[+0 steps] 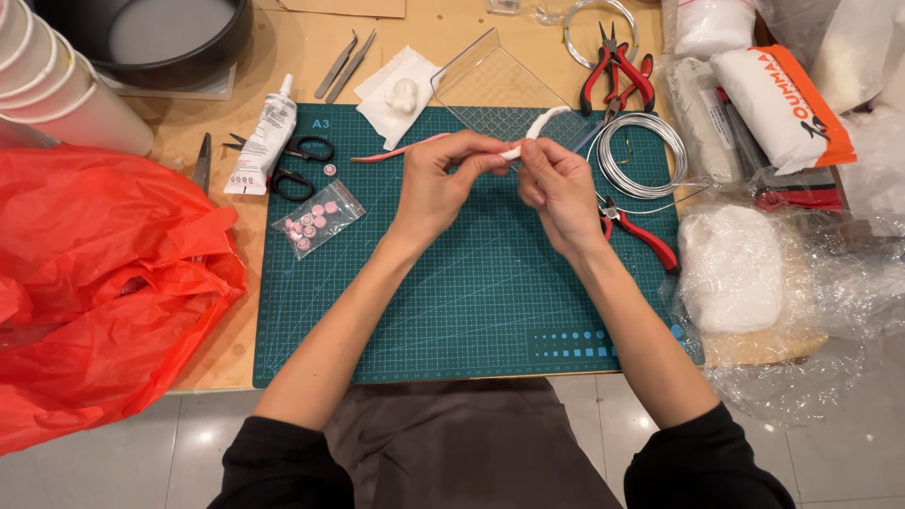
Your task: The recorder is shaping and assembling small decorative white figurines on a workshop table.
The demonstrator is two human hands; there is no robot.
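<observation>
Both hands pinch a thin white clay-covered strand [533, 132] above the far edge of the green cutting mat [452, 302].
Left hand [436, 184] and right hand [558, 188] closed on it, fingertips nearly touching; best rolled gently, evenly, avoiding kinks.

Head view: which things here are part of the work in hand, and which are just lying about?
In hand:
- left hand and right hand, pinching the strip between them
- pink-and-white clay strip
- green cutting mat beneath

Lying about:
- wire coil
- red pliers
- scissors
- glue tube
- tweezers
- bag of pink beads
- red plastic bag
</observation>
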